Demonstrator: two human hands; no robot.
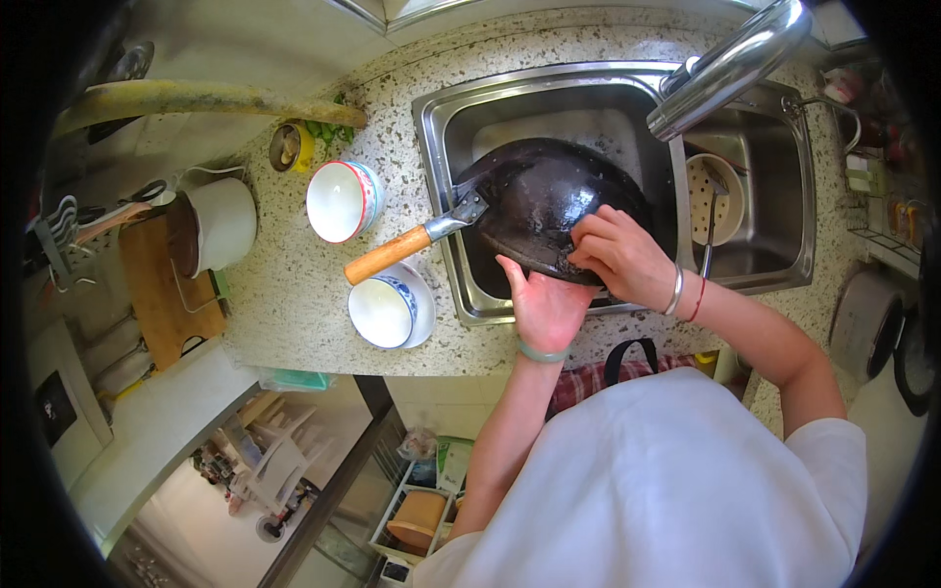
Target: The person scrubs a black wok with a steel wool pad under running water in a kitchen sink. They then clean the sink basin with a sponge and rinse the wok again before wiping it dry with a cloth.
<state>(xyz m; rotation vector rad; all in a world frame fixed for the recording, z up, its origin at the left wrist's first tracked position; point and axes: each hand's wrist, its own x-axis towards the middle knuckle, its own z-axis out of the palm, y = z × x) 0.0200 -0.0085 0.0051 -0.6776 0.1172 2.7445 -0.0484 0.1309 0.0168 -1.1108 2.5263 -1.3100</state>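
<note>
A black wok (559, 201) with a wooden handle (387, 256) is tilted in the left basin of the steel sink (453, 279), its dark, wet outer side facing up. The handle reaches out over the counter to the left. My left hand (549, 312) supports the wok's near rim, palm up, thumb apart and fingers hidden beneath the edge. My right hand (624, 257) presses bent fingertips against the wok's surface near that rim. Whatever those fingers pinch, if anything, is hidden.
A chrome faucet (730, 69) juts over the sink. The right basin holds a cream strainer (727, 211) and a ladle (716, 186). Left of the sink stand a red-rimmed bowl (335, 202), a blue-patterned bowl (380, 314), a small yellow cup (291, 147) and a white pot (223, 225).
</note>
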